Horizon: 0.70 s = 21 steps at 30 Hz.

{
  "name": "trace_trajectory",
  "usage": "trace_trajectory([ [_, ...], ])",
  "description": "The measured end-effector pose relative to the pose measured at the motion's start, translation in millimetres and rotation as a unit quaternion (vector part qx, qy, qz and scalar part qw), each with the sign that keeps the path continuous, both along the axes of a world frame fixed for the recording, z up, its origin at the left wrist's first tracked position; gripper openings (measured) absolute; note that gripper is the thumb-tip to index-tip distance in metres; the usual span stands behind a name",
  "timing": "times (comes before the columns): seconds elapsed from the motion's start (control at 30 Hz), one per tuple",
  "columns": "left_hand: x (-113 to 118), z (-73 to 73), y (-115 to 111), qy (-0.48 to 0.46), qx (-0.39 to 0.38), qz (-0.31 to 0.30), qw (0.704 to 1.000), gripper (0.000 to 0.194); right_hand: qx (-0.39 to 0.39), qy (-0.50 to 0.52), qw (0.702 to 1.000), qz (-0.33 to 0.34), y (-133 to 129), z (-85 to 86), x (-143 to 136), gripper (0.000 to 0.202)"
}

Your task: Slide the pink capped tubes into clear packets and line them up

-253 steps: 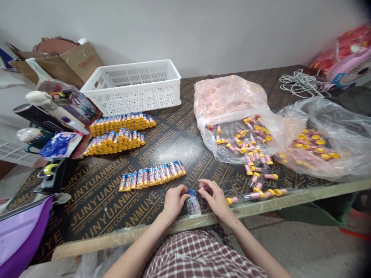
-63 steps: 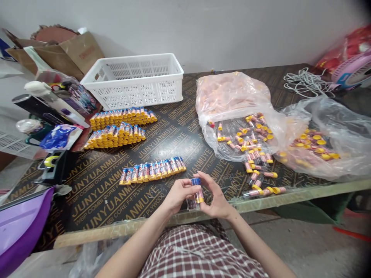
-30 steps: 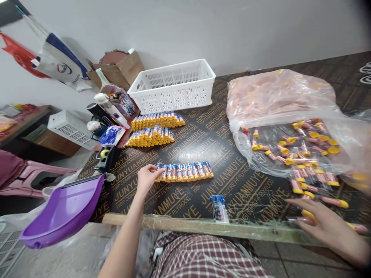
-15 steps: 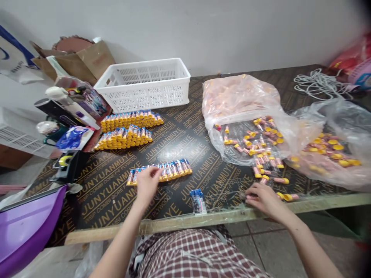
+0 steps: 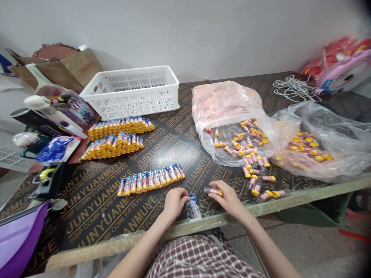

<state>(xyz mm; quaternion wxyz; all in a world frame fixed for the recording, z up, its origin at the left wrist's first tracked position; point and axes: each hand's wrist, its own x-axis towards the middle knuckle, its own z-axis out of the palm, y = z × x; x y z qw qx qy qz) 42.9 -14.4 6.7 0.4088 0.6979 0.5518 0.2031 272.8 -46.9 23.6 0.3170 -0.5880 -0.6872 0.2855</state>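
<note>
My right hand (image 5: 228,199) pinches a small clear tube (image 5: 215,191) with a yellow cap and pink contents, just above the table. My left hand (image 5: 175,202) has its fingertips closed at the upper left edge of a little stack of clear-and-blue printed sleeves (image 5: 194,210) near the table's front edge. Beyond my left hand lies a row of tubes in blue printed sleeves (image 5: 150,179), yellow ends toward me. Loose unsleeved tubes (image 5: 256,185) with yellow caps are scattered to the right of my right hand.
Two piles of sleeved tubes (image 5: 116,144) lie before a white basket (image 5: 130,98). Plastic bags of tubes (image 5: 228,100) spread over the right side. At the left are a tape dispenser (image 5: 48,179) and a purple dustpan (image 5: 23,239); a pink fan (image 5: 343,73) and cord (image 5: 295,88) are far right.
My left hand has gone from the sleeved row to the sleeve stack. My right hand has come left from the loose tubes with one tube in it. The view has shifted right.
</note>
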Motion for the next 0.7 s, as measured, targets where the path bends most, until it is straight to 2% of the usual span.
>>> trace_trajectory([
  [0.17,1,4.0,-4,-0.027,0.031,0.024,0.999,0.008,0.029,0.019,0.999,-0.033,0,8.3,-15,0.004],
  [0.27,1,10.4,-1,-0.136,-0.039,0.074,0.987,0.014,0.054,0.065,0.996,-0.039,-3,14.4,-21,0.004],
  [0.33,1,16.2,2,-0.240,-0.120,0.127,0.955,0.019,0.069,0.106,0.991,-0.039,-6,17.7,-25,0.009],
  [0.43,1,25.4,9,-0.359,-0.207,0.189,0.890,0.031,0.082,0.141,0.985,-0.047,-11,21.1,-29,0.015],
  [0.53,0,32.3,14,-0.419,-0.237,0.220,0.849,0.043,0.115,0.128,0.983,-0.065,-16,23.9,-34,0.019],
  [0.7,1,34.2,17,-0.468,-0.249,0.290,0.797,0.034,0.204,0.081,0.972,-0.078,-19,28.0,-43,0.025],
])
